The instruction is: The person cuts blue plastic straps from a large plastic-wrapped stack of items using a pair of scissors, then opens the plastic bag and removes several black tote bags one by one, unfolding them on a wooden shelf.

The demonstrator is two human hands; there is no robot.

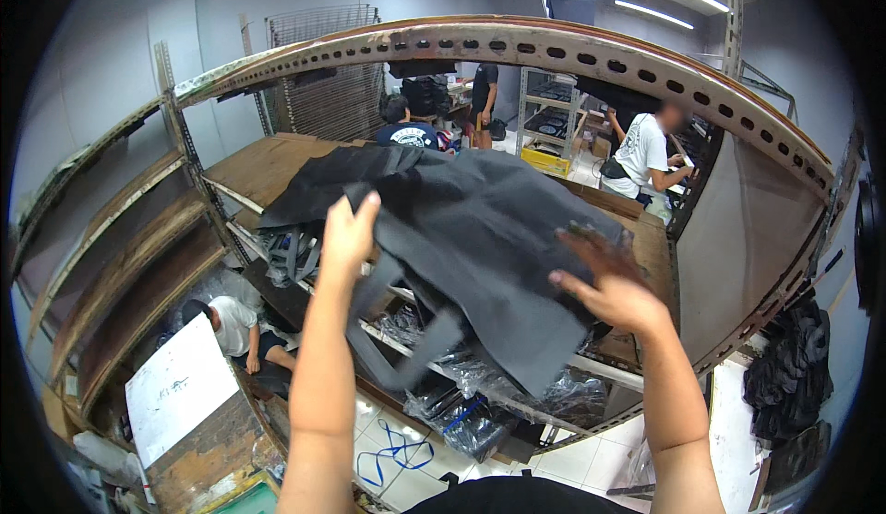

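A large black fabric bag (489,228) with loose strap-like handles (434,343) hangs over the front edge of a wooden shelf. My left hand (346,237) is at its left part, pinching the dark cloth between thumb and fingers. Against the right side of the bag lies my right hand (614,283), fingers stretched out and thumb apart. Motion blurs its fingertips slightly. More black cloth (323,177) is spread flat behind the bag on the same shelf.
A perforated metal beam (554,53) arches across the rack above my hands. Plastic-wrapped black bundles (461,417) fill the lower shelf. A seated person (235,325) is at lower left beside a white board (180,385). Other people work behind the rack. Blue strapping (397,454) lies on the floor.
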